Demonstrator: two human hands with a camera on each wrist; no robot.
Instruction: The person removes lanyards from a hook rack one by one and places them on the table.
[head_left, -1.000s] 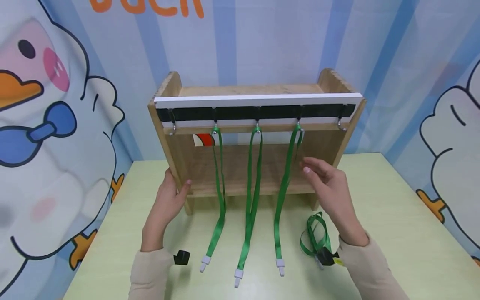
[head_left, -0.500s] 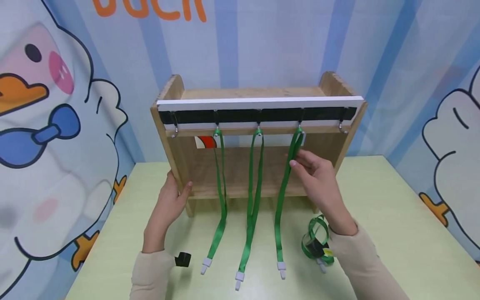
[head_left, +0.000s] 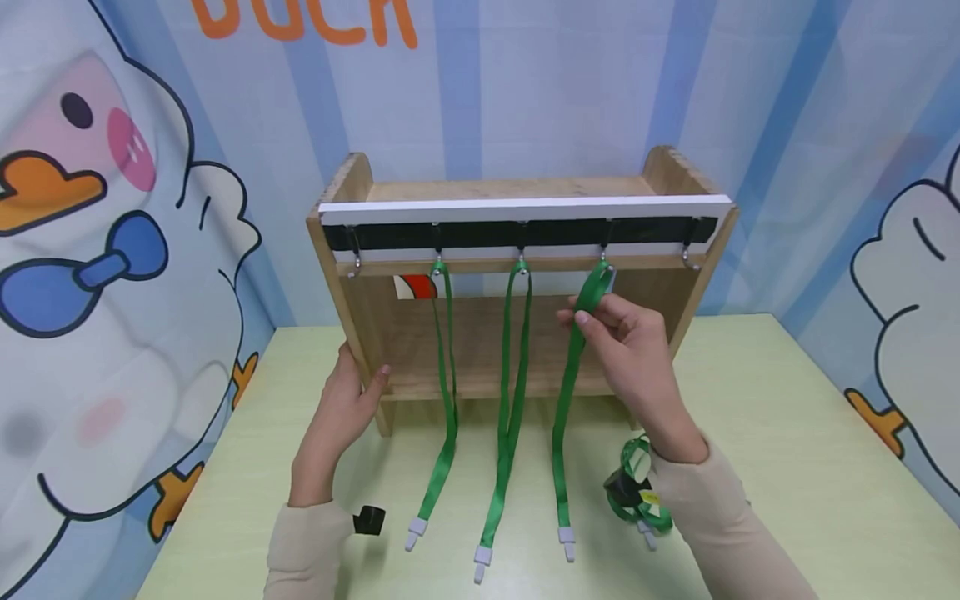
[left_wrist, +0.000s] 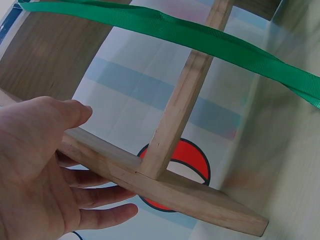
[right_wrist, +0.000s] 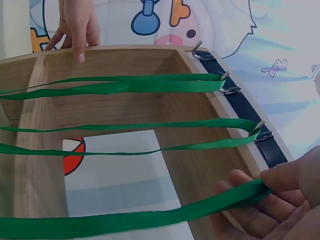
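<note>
In the head view my left hand (head_left: 337, 421) holds the left side panel (head_left: 339, 287) of a small wooden shelf, thumb on the inner side and fingers outside. My right hand (head_left: 636, 354) pinches the upper part of a green lanyard (head_left: 566, 408), whose loop hangs on a hook below the shelf's black strip. The right wrist view shows thumb and fingers on that ribbon (right_wrist: 150, 220). Two more green lanyards, the middle one (head_left: 512, 408) and the left one (head_left: 444, 433), hang from neighbouring hooks. Their white clips dangle at the bottom.
A coiled green lanyard (head_left: 636, 458) lies on the pale table (head_left: 757, 467) below my right wrist, partly hidden by a black wrist piece (head_left: 622, 490). The outermost left hook (head_left: 354, 267) and right hook (head_left: 687, 258) carry nothing. A duck-print cloth (head_left: 525, 92) stands behind.
My right hand has moved left from beside the right lanyard and now pinches its upper part, bringing the two strands together. The left hand keeps its hold on the shelf.
</note>
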